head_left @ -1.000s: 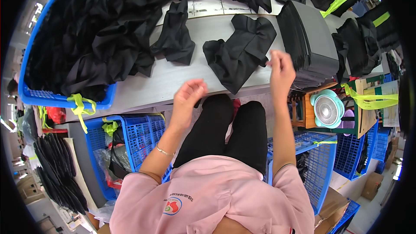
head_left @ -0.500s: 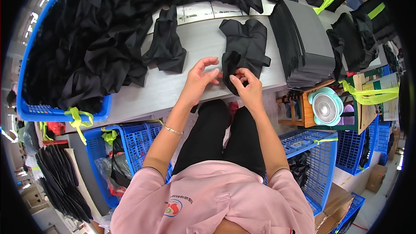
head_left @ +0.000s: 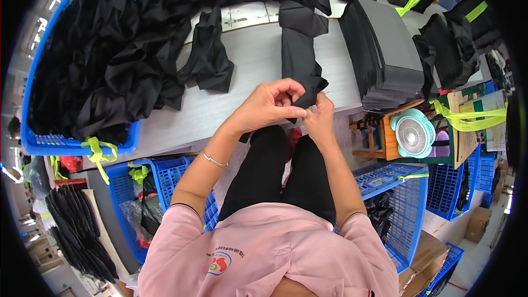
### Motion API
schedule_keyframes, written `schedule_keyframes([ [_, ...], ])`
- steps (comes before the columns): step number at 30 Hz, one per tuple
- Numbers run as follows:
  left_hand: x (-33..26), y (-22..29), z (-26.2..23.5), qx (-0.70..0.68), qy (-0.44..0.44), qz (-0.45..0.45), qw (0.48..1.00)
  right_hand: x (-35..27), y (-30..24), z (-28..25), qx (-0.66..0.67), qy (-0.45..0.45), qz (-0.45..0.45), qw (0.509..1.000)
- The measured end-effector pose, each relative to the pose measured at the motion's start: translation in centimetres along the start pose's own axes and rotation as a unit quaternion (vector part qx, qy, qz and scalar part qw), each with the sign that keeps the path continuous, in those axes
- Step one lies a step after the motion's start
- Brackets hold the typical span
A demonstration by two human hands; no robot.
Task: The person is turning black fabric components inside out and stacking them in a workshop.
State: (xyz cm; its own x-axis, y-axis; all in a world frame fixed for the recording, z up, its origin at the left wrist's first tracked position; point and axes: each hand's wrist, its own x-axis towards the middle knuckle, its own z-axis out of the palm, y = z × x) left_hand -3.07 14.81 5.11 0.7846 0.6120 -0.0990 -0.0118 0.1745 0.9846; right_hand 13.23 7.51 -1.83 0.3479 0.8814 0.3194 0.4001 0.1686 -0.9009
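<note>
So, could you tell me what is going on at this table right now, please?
A seated person in a pink top is working on a long black cloth piece that lies across the grey table. Both the left hand and the right hand pinch its near end at the table edge. A blue crate heaped with black fabric sits to the left.

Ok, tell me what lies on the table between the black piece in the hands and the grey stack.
Head view: nothing lies there; only bare table separates the black piece from the grey stack.
</note>
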Motion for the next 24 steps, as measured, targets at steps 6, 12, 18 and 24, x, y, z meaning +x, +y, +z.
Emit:
schedule_keyframes([
  [6,-1.0,-1.8,0.1,0.143,0.195,0.079,0.967,1.8,-1.2,-1.1,-0.071,-0.043,-0.036,0.996],
  [12,-1.2,-4.8,-0.8,0.126,0.439,0.194,0.868,1.9,0.1,-2.4,-0.156,0.137,-0.080,0.975],
  [18,-1.0,-6.7,2.3,0.135,0.340,0.157,0.917,0.7,-0.6,-1.2,-0.020,0.085,0.124,0.988],
  [24,-2.9,-4.8,0.8,0.187,0.443,0.133,0.867,0.7,-1.8,-1.0,-0.097,0.077,0.071,0.990],
])
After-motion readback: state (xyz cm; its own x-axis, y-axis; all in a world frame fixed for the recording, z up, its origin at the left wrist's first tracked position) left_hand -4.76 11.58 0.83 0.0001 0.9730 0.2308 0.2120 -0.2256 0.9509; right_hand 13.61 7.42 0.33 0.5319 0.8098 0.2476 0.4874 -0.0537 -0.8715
